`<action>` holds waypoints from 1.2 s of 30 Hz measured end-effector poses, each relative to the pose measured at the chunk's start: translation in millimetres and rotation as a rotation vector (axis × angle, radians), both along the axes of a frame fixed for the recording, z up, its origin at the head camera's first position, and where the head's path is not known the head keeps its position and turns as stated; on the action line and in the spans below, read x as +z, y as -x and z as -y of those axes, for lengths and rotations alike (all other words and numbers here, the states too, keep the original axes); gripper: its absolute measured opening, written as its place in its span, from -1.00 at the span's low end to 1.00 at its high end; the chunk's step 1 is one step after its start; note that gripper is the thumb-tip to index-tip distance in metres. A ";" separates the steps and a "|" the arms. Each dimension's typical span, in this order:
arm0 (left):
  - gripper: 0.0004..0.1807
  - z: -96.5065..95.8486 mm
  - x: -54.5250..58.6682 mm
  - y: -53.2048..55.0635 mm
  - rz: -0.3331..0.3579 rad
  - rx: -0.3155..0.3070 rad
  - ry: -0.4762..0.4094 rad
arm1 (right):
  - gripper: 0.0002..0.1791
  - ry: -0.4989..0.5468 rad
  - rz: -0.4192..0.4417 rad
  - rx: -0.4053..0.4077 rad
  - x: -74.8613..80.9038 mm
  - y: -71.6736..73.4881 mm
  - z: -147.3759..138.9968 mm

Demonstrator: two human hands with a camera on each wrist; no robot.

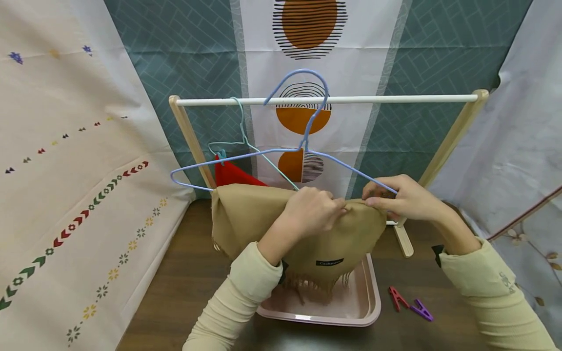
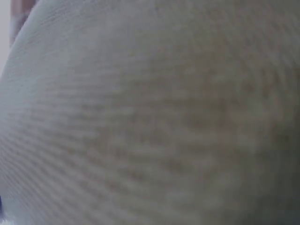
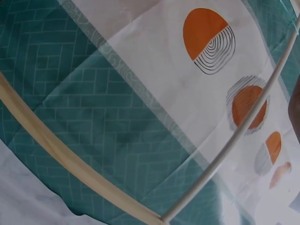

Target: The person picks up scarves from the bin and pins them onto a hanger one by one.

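Note:
A tan scarf (image 1: pixel 263 204) with a fringe and a dark label is draped over the lower part of a blue clothes hanger (image 1: pixel 246 156). My left hand (image 1: pixel 313 209) grips the scarf along its top edge, fingers curled into the cloth. At the hanger's right end, my right hand (image 1: pixel 406 197) holds the hanger, with thumb and fingers at the scarf's upper corner. The hanger's hook stands in front of the rack bar; whether it touches cannot be told. Only a blurred sleeve (image 2: pixel 140 117) fills the left wrist view.
A white bar (image 1: pixel 395 99) on wooden posts carries a mint hanger (image 1: pixel 243 126) with a red cloth (image 1: pixel 234 174) clipped on. Below the scarf lies a pink basin (image 1: pixel 373 297). Red (image 1: pixel 397 298) and purple (image 1: pixel 421 310) clothespins rest to its right. Curtains enclose the area.

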State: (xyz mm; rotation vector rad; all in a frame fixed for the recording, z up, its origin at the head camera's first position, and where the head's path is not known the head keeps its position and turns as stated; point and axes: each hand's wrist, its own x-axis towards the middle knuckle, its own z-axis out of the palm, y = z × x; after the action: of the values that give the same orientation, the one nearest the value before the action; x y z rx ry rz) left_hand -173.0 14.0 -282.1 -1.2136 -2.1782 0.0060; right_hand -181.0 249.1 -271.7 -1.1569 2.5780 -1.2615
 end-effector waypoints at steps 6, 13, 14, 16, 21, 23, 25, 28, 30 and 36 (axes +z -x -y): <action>-0.72 0.9 3.3 0.0 0.052 0.014 0.021 | -0.82 0.055 -0.277 -0.024 -4.6 -2.8 2.8; -0.76 4.5 3.4 -1.3 0.131 -0.043 -0.015 | -0.67 0.201 -0.267 -0.004 -8.1 -2.0 7.2; -0.77 4.8 2.5 -1.7 0.147 -0.057 -0.020 | -0.67 0.204 -0.265 0.016 -7.7 -1.0 6.5; -0.78 5.0 0.1 -2.4 0.177 -0.089 -0.032 | -0.68 0.227 -0.263 0.075 -8.1 1.5 4.9; -0.85 5.6 -9.5 -4.7 0.140 -0.135 -0.093 | -0.66 0.375 -0.261 0.178 -16.0 7.5 0.6; -0.86 10.5 -14.3 -7.9 0.040 -0.158 -0.160 | -0.64 0.463 -0.251 0.169 -20.6 8.2 -1.3; -0.84 20.7 -18.9 -12.8 -0.105 -0.202 -0.296 | -0.63 0.535 -0.243 0.151 -24.9 7.7 -4.9; -0.87 46.7 -22.9 -19.4 -0.373 -0.236 -0.609 | -0.62 0.605 -0.255 0.126 -27.4 6.0 -11.1; -0.87 67.6 -24.6 -21.1 -0.461 -0.180 -0.847 | -0.62 0.616 -0.285 0.099 -26.8 5.5 -15.2; -0.78 122.6 -31.8 -16.7 -0.026 0.092 -1.093 | -0.62 0.636 -0.303 0.066 -24.4 5.1 -19.7</action>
State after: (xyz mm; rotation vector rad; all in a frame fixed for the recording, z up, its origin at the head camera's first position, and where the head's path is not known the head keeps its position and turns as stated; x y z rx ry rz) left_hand -156.4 -108.6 -313.8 -0.4599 -1.7348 -0.9784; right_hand -186.1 268.7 -296.1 -1.6168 2.3441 -2.1258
